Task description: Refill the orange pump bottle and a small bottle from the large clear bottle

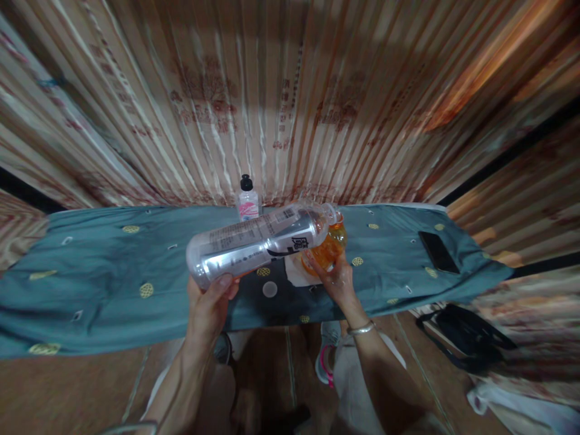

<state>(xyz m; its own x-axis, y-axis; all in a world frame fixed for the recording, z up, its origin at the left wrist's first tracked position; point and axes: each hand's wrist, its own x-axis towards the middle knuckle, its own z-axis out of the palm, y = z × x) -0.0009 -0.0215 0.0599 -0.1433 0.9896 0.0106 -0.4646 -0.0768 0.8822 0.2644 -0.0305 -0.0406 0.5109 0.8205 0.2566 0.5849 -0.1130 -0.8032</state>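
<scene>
The left hand (211, 303) gripped a tilted, silver-labelled bottle (251, 244), its neck near the top of an orange bottle (327, 249) in the right hand (339, 283); a phone (438, 252) lay rightward.

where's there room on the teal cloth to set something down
Free: teal cloth left of the left hand, and between orange bottle and phone. Crowded: the middle, around silver bottle, black-capped bottle and white disc.
</scene>
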